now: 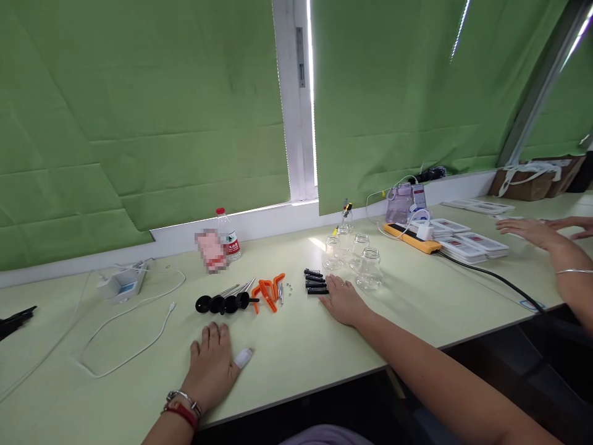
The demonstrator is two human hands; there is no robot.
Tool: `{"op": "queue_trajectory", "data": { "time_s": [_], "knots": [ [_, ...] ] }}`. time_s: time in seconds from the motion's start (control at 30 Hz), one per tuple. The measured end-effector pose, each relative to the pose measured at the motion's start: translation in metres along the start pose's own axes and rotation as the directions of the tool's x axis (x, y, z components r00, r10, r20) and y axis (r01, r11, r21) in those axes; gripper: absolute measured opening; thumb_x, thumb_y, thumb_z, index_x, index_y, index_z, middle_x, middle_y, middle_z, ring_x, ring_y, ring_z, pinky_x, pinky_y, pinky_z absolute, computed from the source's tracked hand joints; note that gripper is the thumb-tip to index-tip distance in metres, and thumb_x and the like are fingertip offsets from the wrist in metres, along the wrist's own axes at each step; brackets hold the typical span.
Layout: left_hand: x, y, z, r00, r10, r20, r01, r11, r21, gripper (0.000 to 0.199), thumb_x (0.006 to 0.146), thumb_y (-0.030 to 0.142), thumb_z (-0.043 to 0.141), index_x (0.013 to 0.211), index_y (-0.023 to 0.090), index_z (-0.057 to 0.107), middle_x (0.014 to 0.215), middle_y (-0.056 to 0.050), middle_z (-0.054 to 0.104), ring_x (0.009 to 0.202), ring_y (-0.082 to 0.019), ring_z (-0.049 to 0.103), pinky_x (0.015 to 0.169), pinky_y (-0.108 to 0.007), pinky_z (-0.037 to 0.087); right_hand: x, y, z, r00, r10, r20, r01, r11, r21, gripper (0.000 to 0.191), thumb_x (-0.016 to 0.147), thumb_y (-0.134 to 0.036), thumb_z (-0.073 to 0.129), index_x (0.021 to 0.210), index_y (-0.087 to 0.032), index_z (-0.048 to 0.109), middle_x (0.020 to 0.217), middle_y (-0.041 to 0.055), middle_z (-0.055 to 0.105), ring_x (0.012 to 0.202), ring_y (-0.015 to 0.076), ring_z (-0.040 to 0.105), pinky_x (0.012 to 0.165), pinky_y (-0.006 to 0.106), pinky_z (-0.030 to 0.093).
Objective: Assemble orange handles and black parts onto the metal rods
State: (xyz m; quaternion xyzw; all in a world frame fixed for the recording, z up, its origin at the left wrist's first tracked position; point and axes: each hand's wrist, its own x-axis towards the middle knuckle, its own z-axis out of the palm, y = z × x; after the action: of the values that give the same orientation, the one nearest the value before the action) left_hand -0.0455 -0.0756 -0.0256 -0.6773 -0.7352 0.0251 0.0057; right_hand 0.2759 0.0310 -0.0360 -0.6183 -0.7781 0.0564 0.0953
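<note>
**Black pieces [316, 285] lie at the right hand's [345, 301] fingertips, long axes running side to side**

The pale table [301, 346] carries everything, with the orange parts [266, 296] near the middle of the spread.

The right hand rests palm down to the right of the orange parts. Its fingers are stretched out flat, closed around nothing that shows. The black pieces sit between it and the orange parts, stacked one behind another, their near ends at its thumb and fingertips; whether the skin touches all of them I cannot tell. Of the two hands it is plainly the nearer to them.

The left hand [213, 364] lies flat too, left of the orange parts and closer to the wearer, its wrapped thumb spread wide from the fingers and its palm down on the tabletop. The black cups are the nearest things ahead of it.

A bottle [233, 242] with a red cap stands behind the orange parts and to their left; its fill is hard to judge. Glass jars [369, 276] stand well to their right, beyond the black pieces. The front one shows nothing inside, while dark and yellow-tipped items rise at the rearmost. The black cups [231, 304], lined up just left of the orange parts, are too dark inside to read.

Smallest are the silver pins [280, 294], just right of the orange parts.
</note>
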Motion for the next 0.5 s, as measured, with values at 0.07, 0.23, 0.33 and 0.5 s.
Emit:
{"op": "queue_trajectory", "data": {
  "time_s": [0.07,0.23,0.33,0.5],
  "knots": [
    [-0.009,0.014,-0.002,0.999,0.043,0.031,-0.042,0.999,-0.023,0.093,0.078,0.067,0.028,0.143,0.001,0.027,0.151,-0.025,0.016,0.140,-0.038,0.010,0.109,-0.055,0.013,-0.004,-0.005,-0.004,0.999,0.000,-0.046,0.000,1.000,0.000,0.062,0.090,-0.044,0.030,0.140,-0.007,0.031,0.150,0.0177,0.025,0.136,0.0308,0.025,0.109,0.042,0.019],
    [-0.028,0.045,-0.008,0.979,0.194,0.062,-0.191,0.980,-0.060,0.091,0.079,0.068,0.032,0.144,0.004,0.026,0.151,-0.024,0.013,0.140,-0.037,0.006,0.110,-0.057,0.012,-0.010,-0.011,-0.010,0.995,-0.027,-0.095,0.029,1.000,0.013,0.045,0.089,-0.033,0.037,0.125,-0.008,0.046,0.146,0.0201,0.032,0.130,0.0302,0.037,0.104,0.038,0.027],
    [-0.036,0.061,-0.011,0.959,0.283,0.015,-0.282,0.958,-0.057,0.085,0.083,0.063,0.031,0.145,0.005,0.024,0.151,-0.024,0.013,0.140,-0.037,0.006,0.110,-0.058,0.013,-0.010,-0.010,-0.010,0.992,-0.054,-0.118,0.056,0.998,0.013,0.039,0.090,-0.032,0.038,0.119,-0.008,0.050,0.143,0.0208,0.036,0.128,0.0307,0.039,0.102,0.039,0.029],
    [-0.042,0.079,-0.015,0.937,0.349,0.019,-0.347,0.936,-0.062,0.081,0.085,0.061,0.032,0.145,0.008,0.023,0.151,-0.024,0.012,0.140,-0.038,0.005,0.109,-0.059,0.013,-0.009,-0.009,-0.009,0.988,-0.066,-0.139,0.068,0.998,0.008,0.035,0.090,-0.032,0.040,0.114,-0.010,0.052,0.141,0.0217,0.038,0.126,0.0313,0.041,0.101,0.041,0.030]
  ]
}}
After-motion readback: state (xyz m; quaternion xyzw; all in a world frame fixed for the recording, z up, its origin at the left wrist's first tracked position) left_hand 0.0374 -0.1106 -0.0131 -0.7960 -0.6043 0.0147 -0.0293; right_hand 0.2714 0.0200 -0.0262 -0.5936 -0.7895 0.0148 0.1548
